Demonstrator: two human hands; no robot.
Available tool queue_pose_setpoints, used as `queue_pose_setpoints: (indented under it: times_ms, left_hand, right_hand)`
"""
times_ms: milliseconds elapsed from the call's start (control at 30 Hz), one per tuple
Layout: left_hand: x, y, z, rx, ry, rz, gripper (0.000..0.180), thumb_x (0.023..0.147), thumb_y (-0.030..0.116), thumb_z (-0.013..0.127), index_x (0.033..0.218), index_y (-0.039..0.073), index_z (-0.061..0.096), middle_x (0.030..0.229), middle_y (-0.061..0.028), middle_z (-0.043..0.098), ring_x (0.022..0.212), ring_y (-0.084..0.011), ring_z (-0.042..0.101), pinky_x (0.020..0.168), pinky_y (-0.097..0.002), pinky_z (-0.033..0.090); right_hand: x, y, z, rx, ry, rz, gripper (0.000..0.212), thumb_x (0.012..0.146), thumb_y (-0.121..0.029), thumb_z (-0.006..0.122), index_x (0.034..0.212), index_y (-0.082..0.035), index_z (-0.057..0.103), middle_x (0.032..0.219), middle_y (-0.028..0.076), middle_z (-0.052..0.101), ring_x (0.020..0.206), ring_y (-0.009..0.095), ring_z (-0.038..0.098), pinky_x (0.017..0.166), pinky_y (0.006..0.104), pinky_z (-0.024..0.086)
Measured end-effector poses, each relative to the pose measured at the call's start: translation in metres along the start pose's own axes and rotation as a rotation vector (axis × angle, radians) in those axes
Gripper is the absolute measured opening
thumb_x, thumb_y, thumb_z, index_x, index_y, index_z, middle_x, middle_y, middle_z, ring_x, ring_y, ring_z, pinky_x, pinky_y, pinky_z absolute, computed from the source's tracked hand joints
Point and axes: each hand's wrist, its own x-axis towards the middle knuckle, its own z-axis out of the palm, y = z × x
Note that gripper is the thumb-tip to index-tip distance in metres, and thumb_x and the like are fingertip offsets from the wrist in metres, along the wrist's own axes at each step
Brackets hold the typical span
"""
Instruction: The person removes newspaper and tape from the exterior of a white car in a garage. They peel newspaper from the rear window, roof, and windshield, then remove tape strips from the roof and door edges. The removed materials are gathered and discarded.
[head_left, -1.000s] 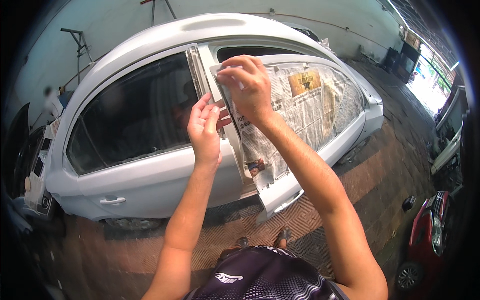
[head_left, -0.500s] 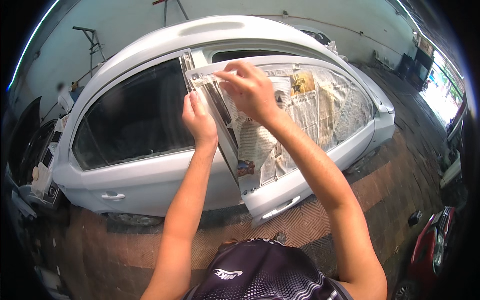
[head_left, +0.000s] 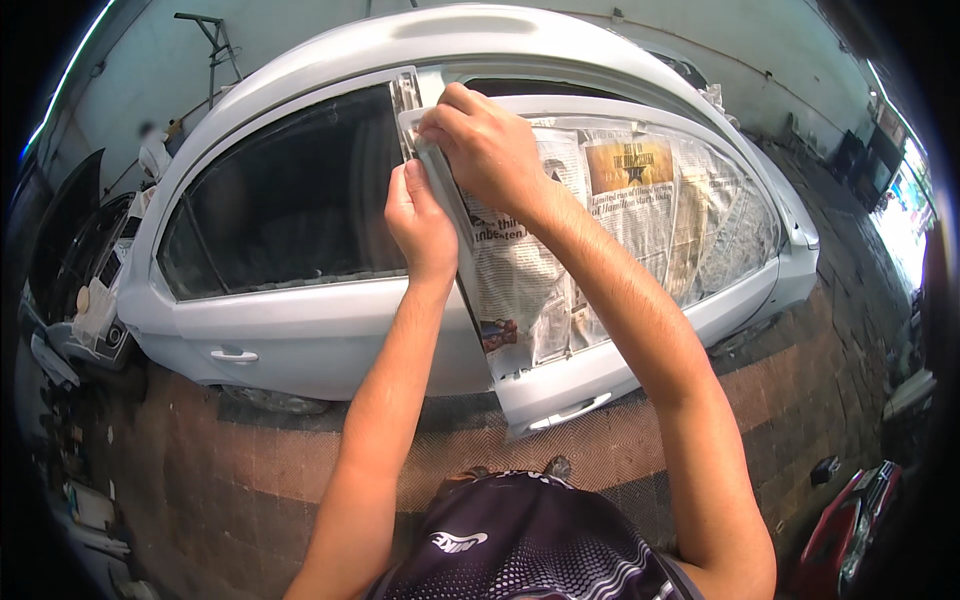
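Observation:
A white car door (head_left: 590, 385) stands ajar, its window covered with taped newspaper (head_left: 625, 215). My left hand (head_left: 425, 225) is closed at the upright rear edge of its window frame (head_left: 408, 118), thumb pointing up. Just above it, my right hand (head_left: 485, 145) is closed with bent fingers at the frame's upper rear corner. Whatever the right fingertips pinch is hidden behind the hand. A pale greyish strip (head_left: 448, 185) runs down the door edge between my two hands; I cannot tell whether it is tape or film.
Behind the open door is the white car body, with its closed rear door (head_left: 290, 335) and dark window (head_left: 290, 210). A metal stand (head_left: 220, 50) leans near the wall. A red car part (head_left: 850, 530) lies on the brown mat floor at right. Another person (head_left: 154, 150) is at far left.
My right hand has closed in on the frame's corner, its fingers curling down. The pale strip now covers the dark door edge seen before. The view has shifted slightly.

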Motion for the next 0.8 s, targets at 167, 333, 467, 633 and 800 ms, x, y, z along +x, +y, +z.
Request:
queue_pose_setpoints:
  times_ms: [167, 333, 467, 633, 800]
  left_hand:
    - [0.003, -0.005, -0.002, 0.074, 0.031, 0.029, 0.038, 0.11, 0.03, 0.041, 0.094, 0.001, 0.059, 0.074, -0.0006, 0.054, 0.07, -0.0097, 0.045, 0.066, -0.0289, 0.042]
    - [0.003, -0.011, 0.003, 0.062, 0.058, 0.089, 0.037, 0.11, 0.028, 0.042, 0.091, 0.001, 0.059, 0.067, 0.0001, 0.047, 0.064, -0.0102, 0.041, 0.06, -0.0303, 0.038]
    - [0.006, -0.02, 0.003, 0.139, 0.071, 0.089, 0.037, 0.109, 0.028, 0.044, 0.09, 0.0, 0.058, 0.068, -0.0013, 0.048, 0.064, -0.0114, 0.042, 0.059, -0.031, 0.038]
    - [0.014, -0.029, 0.003, 0.111, 0.057, 0.12, 0.038, 0.109, 0.028, 0.045, 0.086, 0.0, 0.056, 0.068, -0.0004, 0.047, 0.064, -0.0104, 0.04, 0.059, -0.0302, 0.037]
    - [0.016, -0.032, 0.005, 0.122, 0.041, 0.119, 0.039, 0.109, 0.028, 0.044, 0.085, 0.0, 0.055, 0.067, 0.0003, 0.046, 0.064, -0.01, 0.039, 0.059, -0.0297, 0.036]
  right_hand:
    - [-0.001, -0.002, -0.007, -0.06, -0.089, 0.004, 0.008, 0.088, -0.008, 0.065, 0.095, -0.008, 0.063, 0.093, 0.006, 0.057, 0.081, 0.028, 0.064, 0.066, 0.0391, 0.053]
    - [-0.023, 0.016, -0.034, 0.156, 0.01, 0.223, 0.006, 0.097, -0.011, 0.06, 0.096, -0.006, 0.061, 0.099, 0.01, 0.058, 0.081, 0.028, 0.063, 0.069, 0.0387, 0.051]
    - [-0.026, 0.035, -0.056, 0.639, 0.114, 0.401, 0.009, 0.102, -0.015, 0.056, 0.102, -0.006, 0.059, 0.096, 0.003, 0.062, 0.079, 0.01, 0.054, 0.074, 0.0251, 0.046]
    - [-0.05, 0.034, -0.081, 0.224, -0.034, 0.42, 0.017, 0.1, -0.026, 0.06, 0.1, -0.009, 0.058, 0.072, 0.004, 0.065, 0.065, 0.015, 0.062, 0.062, 0.0293, 0.048]
    - [-0.113, 0.024, -0.11, -0.251, -0.35, 0.474, 0.029, 0.094, -0.041, 0.065, 0.099, -0.013, 0.061, 0.064, 0.006, 0.063, 0.058, 0.022, 0.065, 0.056, 0.0346, 0.049]
